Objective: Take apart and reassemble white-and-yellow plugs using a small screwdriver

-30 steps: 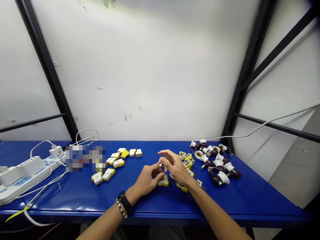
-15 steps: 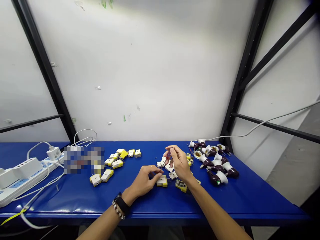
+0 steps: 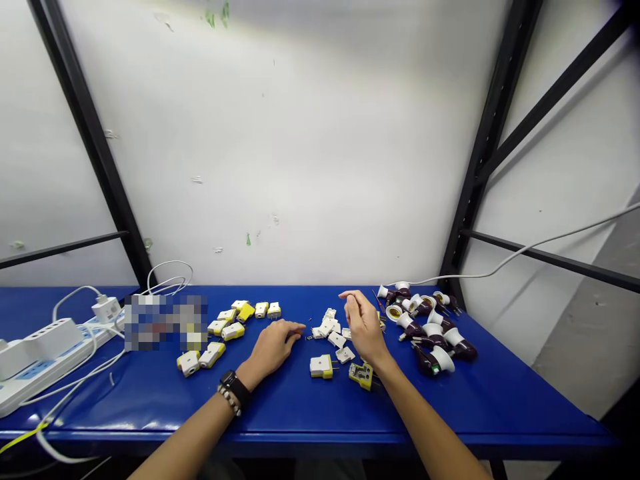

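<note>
My left hand (image 3: 273, 347) lies flat on the blue table (image 3: 310, 413), open, with its fingers stretched toward some tiny screws (image 3: 307, 337). My right hand (image 3: 364, 325) hovers just right of a cluster of white plug covers (image 3: 331, 330). Its index finger is out and the other fingers are curled, and whatever they hold is hidden. Between the hands a yellow-and-white plug (image 3: 321, 366) rests on the table, touched by neither hand. An opened yellow plug half (image 3: 361, 375) sits below my right wrist.
Several assembled yellow-and-white plugs (image 3: 225, 327) lie to the left. A heap of dark-and-white lamp sockets (image 3: 430, 330) lies to the right. A white power strip (image 3: 35, 350) with cables fills the far left. Black frame posts (image 3: 480, 167) flank the table, and a white wall stands behind.
My left hand let go of the yellow-and-white plug and slid left, flat on the table. My right hand lowered from its raised pinch; the small red tool no longer shows.
</note>
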Demonstrator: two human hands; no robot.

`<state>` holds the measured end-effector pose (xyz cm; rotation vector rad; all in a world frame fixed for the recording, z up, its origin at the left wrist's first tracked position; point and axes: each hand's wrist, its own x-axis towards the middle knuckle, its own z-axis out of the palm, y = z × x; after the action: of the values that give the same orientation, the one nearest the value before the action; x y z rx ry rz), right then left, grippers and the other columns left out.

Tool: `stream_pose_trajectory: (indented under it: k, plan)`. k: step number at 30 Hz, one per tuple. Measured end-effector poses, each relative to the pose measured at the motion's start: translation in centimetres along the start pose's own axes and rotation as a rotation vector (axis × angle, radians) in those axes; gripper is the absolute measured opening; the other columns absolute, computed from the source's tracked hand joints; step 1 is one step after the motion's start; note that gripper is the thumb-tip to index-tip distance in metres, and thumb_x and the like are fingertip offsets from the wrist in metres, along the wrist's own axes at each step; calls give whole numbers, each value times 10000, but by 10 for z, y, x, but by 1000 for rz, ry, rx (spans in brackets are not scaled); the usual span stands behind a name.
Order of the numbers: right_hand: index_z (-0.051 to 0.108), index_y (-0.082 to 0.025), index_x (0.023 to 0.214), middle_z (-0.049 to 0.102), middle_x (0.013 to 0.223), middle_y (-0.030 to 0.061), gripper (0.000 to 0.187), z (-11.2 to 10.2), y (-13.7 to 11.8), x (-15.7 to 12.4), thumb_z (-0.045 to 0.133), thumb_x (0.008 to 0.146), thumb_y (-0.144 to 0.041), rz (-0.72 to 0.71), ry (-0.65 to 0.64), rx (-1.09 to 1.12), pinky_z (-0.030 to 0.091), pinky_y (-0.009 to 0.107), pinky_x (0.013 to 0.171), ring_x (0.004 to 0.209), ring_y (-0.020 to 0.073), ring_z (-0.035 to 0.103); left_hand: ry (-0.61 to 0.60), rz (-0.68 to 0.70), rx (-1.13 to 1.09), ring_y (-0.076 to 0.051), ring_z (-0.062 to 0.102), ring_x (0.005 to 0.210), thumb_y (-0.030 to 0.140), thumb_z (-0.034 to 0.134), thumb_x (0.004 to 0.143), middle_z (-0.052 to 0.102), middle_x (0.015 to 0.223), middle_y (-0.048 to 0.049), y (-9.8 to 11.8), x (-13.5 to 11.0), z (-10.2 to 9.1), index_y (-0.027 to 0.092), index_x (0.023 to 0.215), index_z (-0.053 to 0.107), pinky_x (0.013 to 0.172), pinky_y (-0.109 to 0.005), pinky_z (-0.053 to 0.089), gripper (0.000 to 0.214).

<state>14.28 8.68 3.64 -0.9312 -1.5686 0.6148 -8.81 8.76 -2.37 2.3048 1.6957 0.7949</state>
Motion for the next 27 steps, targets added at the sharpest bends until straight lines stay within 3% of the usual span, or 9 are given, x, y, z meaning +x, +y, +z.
stream_pose_trajectory:
  k: [4, 10, 15, 18, 21, 27]
  plan:
    - [636, -205, 990, 446, 578, -48, 333, -2, -2, -1, 378, 1025, -414, -24, -50, -196, 325, 268, 540, 537, 153, 438, 39, 13, -5, -227, 679, 1004, 242, 519, 946, 756, 1100, -41, 2, 4, -3, 268, 1206, 708, 905, -332, 501, 322]
    - [631, -212, 967, 671, 803, 35, 322, -2, -3, -2, 354, 1033, -361, -93, -121, -372, 395, 287, 670, 741, 204, 615, -29, 140, 116, -310, 612, 1103, 419, 703, 820, 701, 1184, -97, 31, 23, -2, 237, 1137, 739, 953, -402, 479, 368]
    - [618, -218, 950, 679, 807, 38, 322, -3, -2, -3, 338, 1040, -349, -94, -151, -418, 395, 290, 679, 767, 215, 632, -30, 161, 201, -326, 612, 1073, 396, 698, 827, 716, 1119, -105, 48, 35, -2, 231, 936, 775, 924, -423, 461, 213]
    - [607, -221, 932, 674, 808, 36, 310, -3, -2, -3, 343, 1039, -343, -93, -149, -430, 386, 284, 667, 759, 211, 629, -15, 131, 186, -327, 620, 1071, 404, 685, 835, 724, 1112, -107, 51, 42, -8, 229, 969, 770, 909, -415, 462, 236]
    - [599, -221, 913, 673, 807, 35, 300, -3, -2, -3, 351, 1034, -341, -87, -138, -434, 383, 280, 662, 755, 208, 625, -73, 118, 165, -331, 644, 1064, 399, 678, 846, 752, 1079, -99, 53, 50, -14, 239, 1013, 771, 906, -399, 467, 249]
    - [606, -218, 919, 672, 775, 27, 298, -5, 1, -2, 353, 1030, -331, -80, -124, -455, 364, 273, 630, 696, 197, 605, -158, 156, 129, -306, 668, 1097, 275, 715, 829, 771, 1118, -38, 61, 62, -6, 287, 1086, 759, 917, -362, 485, 261]
